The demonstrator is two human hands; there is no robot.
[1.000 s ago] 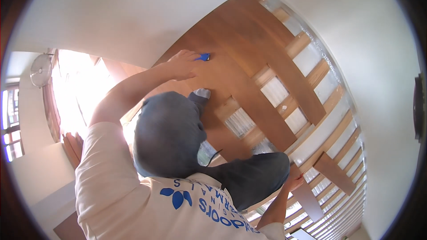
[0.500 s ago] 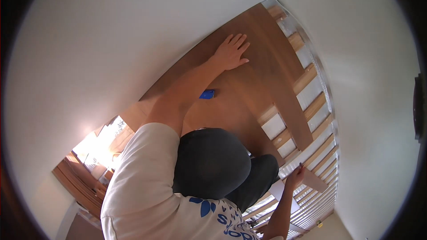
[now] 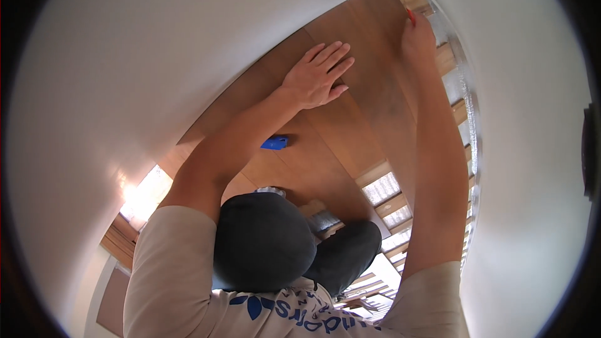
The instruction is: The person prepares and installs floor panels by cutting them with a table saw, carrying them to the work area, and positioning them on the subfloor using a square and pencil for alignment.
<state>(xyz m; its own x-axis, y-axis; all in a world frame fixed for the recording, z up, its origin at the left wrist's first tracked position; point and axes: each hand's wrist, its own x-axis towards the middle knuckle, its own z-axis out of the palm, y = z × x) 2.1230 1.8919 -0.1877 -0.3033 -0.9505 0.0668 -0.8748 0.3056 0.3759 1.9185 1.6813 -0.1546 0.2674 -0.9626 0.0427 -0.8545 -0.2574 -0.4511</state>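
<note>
My left hand lies palm down with spread fingers on brown wooden floorboards laid side by side. Far up at the right, my right hand is closed around a thin red object, whose tip sticks out past the fingers. Too little of it shows to tell its kind. That hand is at the outer edge of the last board, beside the bare wooden battens. Below my left forearm, a small blue object rests on the boards.
White walls rise on the left and on the right. Silvery foil sheeting shows between the battens. My bent knees are over the boards' near end. Stacked brown boards lie at the lower left, near a bright opening.
My right hand has swung from low on the right, by the battens, up to the far board edge, where the red object now shows. My left hand stays flat on the boards.
</note>
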